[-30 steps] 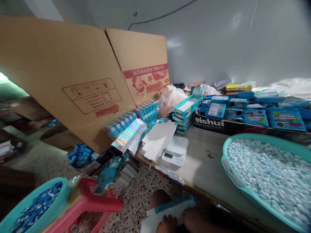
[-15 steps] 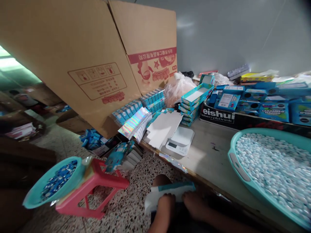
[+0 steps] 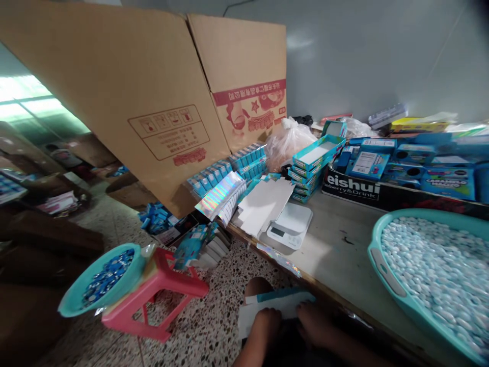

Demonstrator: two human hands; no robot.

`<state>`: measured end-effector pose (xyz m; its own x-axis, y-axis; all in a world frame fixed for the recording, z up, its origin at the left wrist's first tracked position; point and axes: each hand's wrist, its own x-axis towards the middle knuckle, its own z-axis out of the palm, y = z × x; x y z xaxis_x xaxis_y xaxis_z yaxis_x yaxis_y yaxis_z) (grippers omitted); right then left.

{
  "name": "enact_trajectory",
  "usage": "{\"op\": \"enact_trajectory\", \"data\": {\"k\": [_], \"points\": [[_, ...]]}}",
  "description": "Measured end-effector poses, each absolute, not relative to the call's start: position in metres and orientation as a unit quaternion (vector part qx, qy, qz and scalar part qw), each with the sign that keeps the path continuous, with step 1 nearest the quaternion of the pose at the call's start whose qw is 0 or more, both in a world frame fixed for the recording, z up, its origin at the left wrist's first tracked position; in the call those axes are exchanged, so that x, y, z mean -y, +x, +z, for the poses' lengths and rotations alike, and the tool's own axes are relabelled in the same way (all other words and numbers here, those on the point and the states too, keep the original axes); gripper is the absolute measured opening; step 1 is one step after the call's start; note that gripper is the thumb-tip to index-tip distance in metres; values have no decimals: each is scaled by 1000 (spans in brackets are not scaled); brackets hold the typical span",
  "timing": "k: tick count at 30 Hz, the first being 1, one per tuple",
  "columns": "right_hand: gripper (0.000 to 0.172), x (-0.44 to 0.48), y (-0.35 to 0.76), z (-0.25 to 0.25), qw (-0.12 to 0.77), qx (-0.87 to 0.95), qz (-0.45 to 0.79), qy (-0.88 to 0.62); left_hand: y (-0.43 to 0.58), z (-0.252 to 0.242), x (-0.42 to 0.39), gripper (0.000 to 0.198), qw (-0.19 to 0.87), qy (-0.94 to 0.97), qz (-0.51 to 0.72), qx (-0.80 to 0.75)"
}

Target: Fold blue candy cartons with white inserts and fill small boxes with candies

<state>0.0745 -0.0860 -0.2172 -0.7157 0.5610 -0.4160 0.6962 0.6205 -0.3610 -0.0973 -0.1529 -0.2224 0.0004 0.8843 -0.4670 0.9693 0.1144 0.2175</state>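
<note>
On my lap, below the table edge, lies a partly folded carton [image 3: 250, 315], white inside with a blue-green strip along its far side. My left hand [image 3: 266, 325] is closed on its near edge, knuckles up. My right hand [image 3: 311, 317] grips the same carton near its right end, the fingers bent over the edge. The thumbs and the underside of the carton are hidden. Above my hands on the table lie a stack of flat white carton blanks [image 3: 263, 204] and a white digital scale [image 3: 292, 224].
A teal basin [image 3: 376, 239] of wrapped candies fills the table's right side. Behind are stacked blue trays [image 3: 305, 163] and a black box [image 3: 351, 186] of blue packs. At left, a red stool [image 3: 153, 285] bears a teal bowl [image 3: 69, 298]; a big cardboard box [image 3: 160, 66] stands beyond.
The whole view has shifted slightly, so everything appears a little further right. Both hands keep hold of the carton, with hardly any change in their grip.
</note>
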Motion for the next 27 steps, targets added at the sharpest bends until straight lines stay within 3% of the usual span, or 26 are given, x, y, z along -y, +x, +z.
{"op": "enact_trajectory", "data": {"k": [5,9,12,15,19,23,25,27], "points": [[38,86,75,-221,154,-891,-255,343,-86,-214,149,26,231,675,-97,-694],[33,87,71,-216,152,-894,-264,328,-76,-203,146,33,241,713,-85,-653],[30,85,70,-203,116,-909,-282,285,-82,-190,152,45,230,703,-74,-669],[35,83,69,-183,50,-923,-292,247,-97,-174,167,37,206,670,-47,-712],[24,83,65,-163,-26,-932,-294,209,-121,-149,194,24,169,618,32,-768],[18,86,55,-166,-133,-892,-353,248,-148,-117,220,61,-82,509,169,-840],[27,87,53,-174,-215,-836,-413,288,-162,-98,228,78,-206,440,250,-838],[45,89,53,-181,-282,-782,-454,321,-173,-83,231,92,-220,390,352,-822]]}}
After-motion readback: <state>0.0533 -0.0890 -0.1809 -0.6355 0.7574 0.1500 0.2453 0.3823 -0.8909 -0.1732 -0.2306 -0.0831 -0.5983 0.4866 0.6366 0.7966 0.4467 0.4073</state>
